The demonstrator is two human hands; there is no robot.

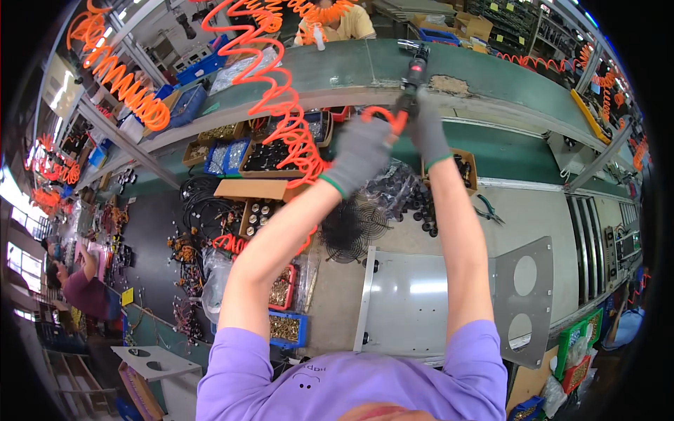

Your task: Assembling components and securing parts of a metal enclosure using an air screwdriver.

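Both my arms reach forward over the bench in grey knitted gloves with green cuffs. A black air tool (415, 74) with a silver head stands raised before the green shelf. Around its lower body my right hand (428, 130) is closed, somewhat blurred. My left hand (361, 153) is closed at the orange air hose (397, 125) where it meets the tool's lower end; its fingertips are partly hidden. Below my forearms lies a grey sheet-metal panel (407, 295), with an upright side plate (524, 302) with two round holes at its right.
Orange coiled hoses (284, 105) hang at the left. Round black fan guards (354, 228), pliers (489, 210), a blue screw bin (286, 330) and a red bin (282, 288) sit on the bench. The green shelf (337, 70) crosses ahead; another person (344, 24) is behind it.
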